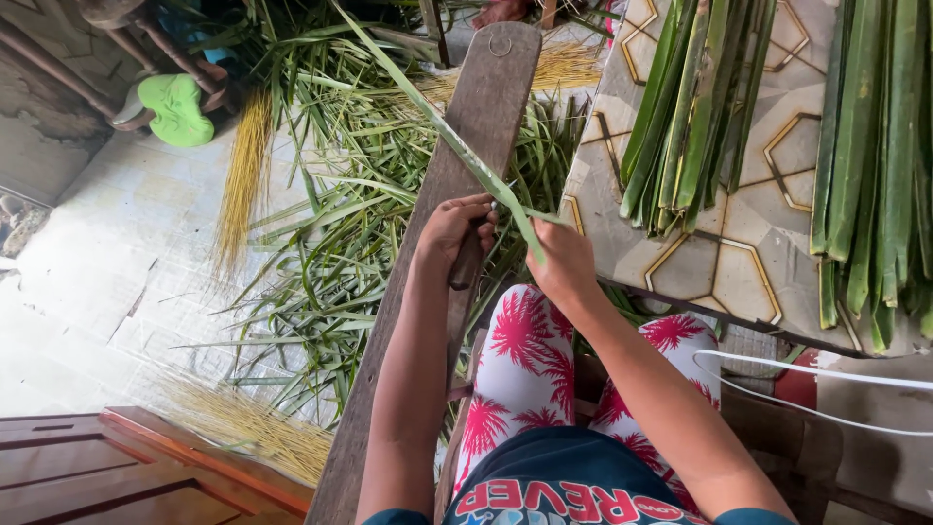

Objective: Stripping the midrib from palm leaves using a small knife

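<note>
L hand (pixel 454 228) fist-gripping knife handle (pixel 466 264), R hand (pixel 562 261) fingers pinching green leaf strip (pixel 457 144) over plank (pixel 428 253).

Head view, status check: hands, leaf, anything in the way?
Left hand shut on knife, right hand pinching long green leaf. Leaf lies across wooden plank. Nothing blocking; cut leaves piled on floor beyond.

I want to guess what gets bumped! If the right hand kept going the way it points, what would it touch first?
Probably the wooden plank: the right hand, gripping a green leaf strip, points up-left toward it, though depth is unclear.
</note>
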